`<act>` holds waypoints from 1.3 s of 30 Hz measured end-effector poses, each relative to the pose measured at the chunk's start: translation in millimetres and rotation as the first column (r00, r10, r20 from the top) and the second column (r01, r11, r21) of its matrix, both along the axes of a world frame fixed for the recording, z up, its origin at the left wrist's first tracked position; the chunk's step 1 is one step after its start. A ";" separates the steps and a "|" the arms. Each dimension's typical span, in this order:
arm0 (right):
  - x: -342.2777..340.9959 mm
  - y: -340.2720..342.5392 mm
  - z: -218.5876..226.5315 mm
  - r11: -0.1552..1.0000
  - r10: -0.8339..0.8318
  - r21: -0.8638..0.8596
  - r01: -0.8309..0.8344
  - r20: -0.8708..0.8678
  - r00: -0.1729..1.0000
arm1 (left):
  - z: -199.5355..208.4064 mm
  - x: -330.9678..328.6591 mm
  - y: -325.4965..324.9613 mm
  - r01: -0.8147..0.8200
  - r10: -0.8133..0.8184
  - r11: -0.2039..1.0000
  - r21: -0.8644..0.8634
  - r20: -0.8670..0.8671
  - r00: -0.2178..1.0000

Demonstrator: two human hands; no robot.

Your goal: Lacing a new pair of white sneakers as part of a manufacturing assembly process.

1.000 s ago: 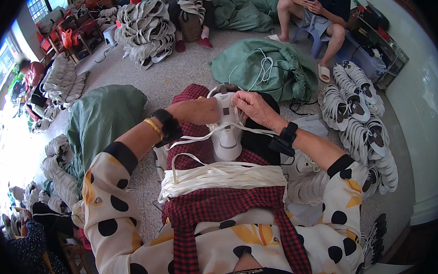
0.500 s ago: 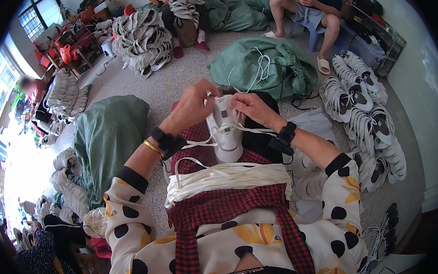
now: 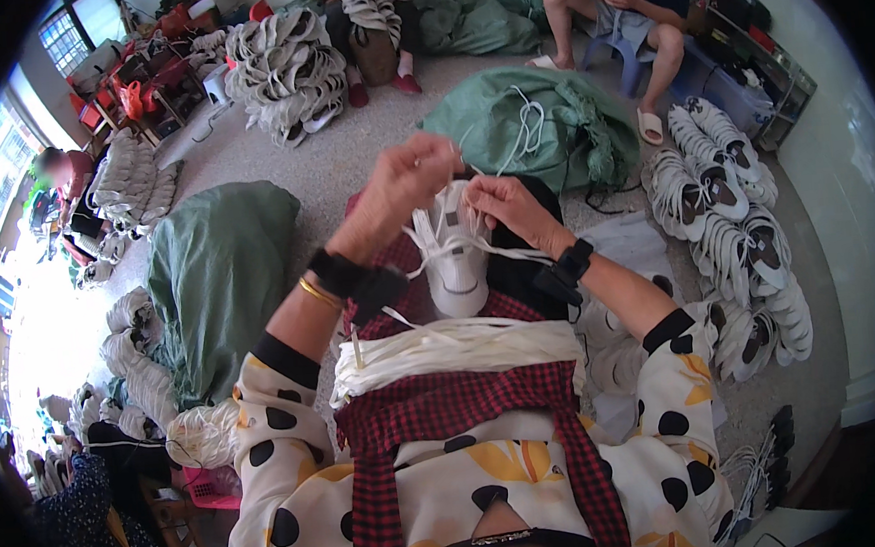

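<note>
On my lap, over the red-and-black checked apron (image 3: 406, 408), lies a white shoe upper (image 3: 458, 284) with its toe toward me. A white shoelace (image 3: 476, 239) crosses it, its loose ends trailing to both sides. My left hand (image 3: 407, 185) is raised just above the far left of the shoe, fingers pinched at a thin white strand of lace; the fingertips are partly blurred. My right hand (image 3: 516, 211) pinches the far right edge of the shoe by the lace holes. Nearer my body, a thick bundle of white laces (image 3: 458, 357) lies across the apron.
Green sacks stand ahead (image 3: 539, 132) and to the left (image 3: 223, 287). Stacked white shoe uppers (image 3: 725, 226) line the right, with another pile (image 3: 285, 77) at the far left. A seated person (image 3: 632, 11) holds a phone; another person sits beyond the far pile.
My left hand has lifted and moved slightly right, away from the shoe's left edge. My right hand stays at the shoe's right edge. The laces across the shoe have shifted upward.
</note>
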State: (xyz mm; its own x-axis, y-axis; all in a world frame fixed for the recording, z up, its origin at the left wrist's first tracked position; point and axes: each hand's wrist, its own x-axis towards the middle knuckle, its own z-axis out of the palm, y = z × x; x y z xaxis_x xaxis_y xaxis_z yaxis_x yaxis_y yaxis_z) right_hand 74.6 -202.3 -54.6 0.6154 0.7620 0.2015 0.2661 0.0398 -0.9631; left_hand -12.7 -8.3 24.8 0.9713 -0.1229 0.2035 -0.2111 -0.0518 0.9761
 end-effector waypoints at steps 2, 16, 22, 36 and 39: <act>1.7 -0.3 0.2 0.997 0.060 0.049 -0.060 0.000 0.998 | 8.6 -8.0 -0.3 -0.018 0.026 0.992 0.123 -0.061 0.998; -10.4 -1.8 11.1 0.999 0.011 0.048 -0.018 0.147 0.989 | -50.9 -8.9 -12.5 -0.149 0.096 0.846 0.512 0.129 0.987; -6.7 0.8 9.4 0.999 0.027 0.030 -0.029 0.054 0.998 | -54.1 -15.4 -18.8 -0.250 0.226 0.829 0.500 0.109 0.968; -3.3 0.4 0.6 0.996 -0.091 -0.004 0.091 0.021 0.996 | -47.0 -10.9 4.0 -0.379 0.377 0.924 -0.048 0.287 0.881; 27.3 -56.8 9.5 0.805 -0.491 0.211 0.554 -0.286 0.823 | -68.9 -25.9 104.1 -0.763 0.778 0.628 -0.151 0.144 0.612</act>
State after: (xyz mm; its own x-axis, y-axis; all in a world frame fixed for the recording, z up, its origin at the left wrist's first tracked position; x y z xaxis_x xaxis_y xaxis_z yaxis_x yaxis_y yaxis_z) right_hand 101.9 -259.1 -45.2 0.9541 0.2443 0.1735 0.1193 0.2214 -0.9679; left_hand -38.6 95.8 -44.1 0.6455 0.6749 0.3576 -0.2923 -0.2142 0.9320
